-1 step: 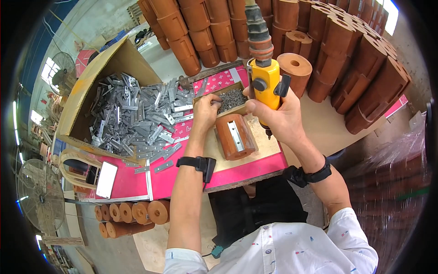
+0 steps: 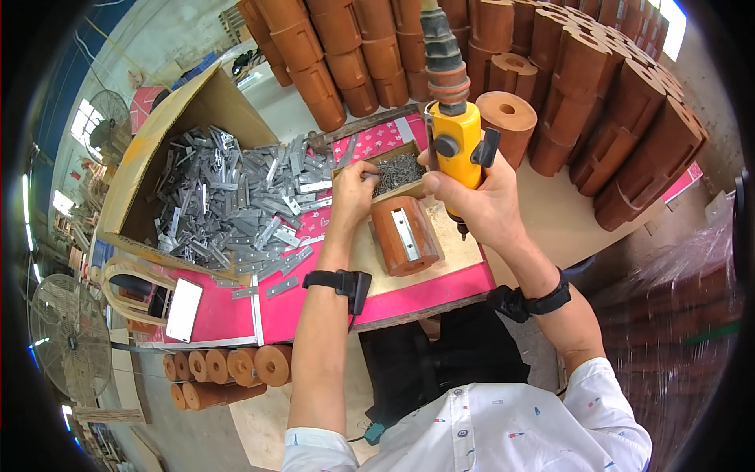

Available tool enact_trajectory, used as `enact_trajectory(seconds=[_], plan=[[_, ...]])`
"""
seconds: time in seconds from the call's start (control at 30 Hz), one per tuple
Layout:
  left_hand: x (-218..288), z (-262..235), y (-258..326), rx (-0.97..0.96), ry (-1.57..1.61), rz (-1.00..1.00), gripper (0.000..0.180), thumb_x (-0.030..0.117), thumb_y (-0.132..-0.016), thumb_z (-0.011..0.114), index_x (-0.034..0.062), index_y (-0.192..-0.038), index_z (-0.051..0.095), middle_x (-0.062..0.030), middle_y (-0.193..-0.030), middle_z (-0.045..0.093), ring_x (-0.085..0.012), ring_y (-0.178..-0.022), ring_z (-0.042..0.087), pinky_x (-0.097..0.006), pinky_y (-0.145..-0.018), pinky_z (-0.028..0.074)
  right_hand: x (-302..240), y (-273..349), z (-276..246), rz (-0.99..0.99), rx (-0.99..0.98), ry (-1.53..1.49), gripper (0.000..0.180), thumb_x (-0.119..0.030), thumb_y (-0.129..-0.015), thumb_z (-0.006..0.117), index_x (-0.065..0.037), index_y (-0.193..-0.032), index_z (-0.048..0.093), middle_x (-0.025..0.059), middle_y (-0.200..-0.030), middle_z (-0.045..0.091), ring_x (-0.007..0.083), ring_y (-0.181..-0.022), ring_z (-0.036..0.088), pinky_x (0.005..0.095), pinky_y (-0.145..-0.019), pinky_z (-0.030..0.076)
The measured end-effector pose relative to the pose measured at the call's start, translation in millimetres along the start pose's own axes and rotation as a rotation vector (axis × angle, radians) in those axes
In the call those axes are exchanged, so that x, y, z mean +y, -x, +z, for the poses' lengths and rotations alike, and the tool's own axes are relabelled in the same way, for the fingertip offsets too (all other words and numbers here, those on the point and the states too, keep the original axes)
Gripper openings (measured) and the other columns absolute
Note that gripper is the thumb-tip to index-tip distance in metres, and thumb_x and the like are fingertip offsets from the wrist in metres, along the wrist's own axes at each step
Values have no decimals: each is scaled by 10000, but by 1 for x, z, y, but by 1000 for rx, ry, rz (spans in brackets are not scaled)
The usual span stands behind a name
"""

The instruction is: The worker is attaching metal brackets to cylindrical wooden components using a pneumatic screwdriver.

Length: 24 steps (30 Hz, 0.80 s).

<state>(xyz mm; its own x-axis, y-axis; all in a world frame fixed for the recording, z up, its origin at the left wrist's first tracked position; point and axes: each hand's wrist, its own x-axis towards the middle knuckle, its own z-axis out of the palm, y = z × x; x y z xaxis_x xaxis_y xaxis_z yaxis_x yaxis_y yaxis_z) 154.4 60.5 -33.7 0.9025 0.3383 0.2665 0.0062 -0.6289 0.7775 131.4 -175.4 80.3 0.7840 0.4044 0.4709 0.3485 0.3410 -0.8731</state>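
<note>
My right hand is wrapped round a yellow power screwdriver, bit pointing down, to the right of a brown wooden cylinder. The cylinder lies on its side on a pale board. A metal strip with holes lies along a groove in its upper side. My left hand is at the left edge of a small box of loose screws. Its fingers are drawn together over the screws; whatever they pinch is too small to make out.
Left of my hands, a tipped cardboard box spills metal strips onto the pink table covering. A phone lies near the front edge. Stacked brown cylinders stand behind and right. A thick dark hose runs up from the screwdriver.
</note>
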Motion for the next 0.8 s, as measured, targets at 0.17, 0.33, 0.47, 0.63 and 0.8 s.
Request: enact_trajectory(seconds=[0.17,0.33,0.47,0.63,0.8], plan=[[1,-13,5,93,450,-86,153,9,-829,608,-42,-972,629,-103,-833,674,-150,-764,667,-265,-652,535,-6,0,2,-4,5,69,357,-98,-807,726,-11,-1106,551,19,-975,606,78,-887,556,265,-796,474],[41,-28,37,83,524,-84,204,-17,-838,617,-45,-1040,603,-115,-920,667,-166,-840,672,-258,-740,553,-11,-4,-1,-9,17,56,357,-104,-803,731,-21,-1101,552,17,-966,604,73,-880,553,259,-781,475],[62,-32,78,79,706,-192,317,-43,-815,650,-25,-1123,578,-103,-918,661,-168,-853,667,-272,-766,552,-21,-10,7,4,5,34,349,-121,-799,738,-26,-1080,553,4,-921,606,68,-847,554,251,-759,474],[66,-42,109,-6,781,-156,396,-62,-803,672,-6,-1177,552,-74,-907,657,-143,-868,650,-266,-775,536,-23,-23,24,-30,-21,-7,345,-143,-795,735,-28,-1064,554,10,-903,620,65,-837,564,253,-746,474],[76,-30,122,-23,736,-60,361,-74,-817,653,-4,-1158,560,-76,-914,668,-127,-859,646,-258,-767,537,-21,-38,43,-103,-37,-47,383,-185,-777,743,-18,-1060,546,30,-892,621,76,-808,568,264,-721,483]])
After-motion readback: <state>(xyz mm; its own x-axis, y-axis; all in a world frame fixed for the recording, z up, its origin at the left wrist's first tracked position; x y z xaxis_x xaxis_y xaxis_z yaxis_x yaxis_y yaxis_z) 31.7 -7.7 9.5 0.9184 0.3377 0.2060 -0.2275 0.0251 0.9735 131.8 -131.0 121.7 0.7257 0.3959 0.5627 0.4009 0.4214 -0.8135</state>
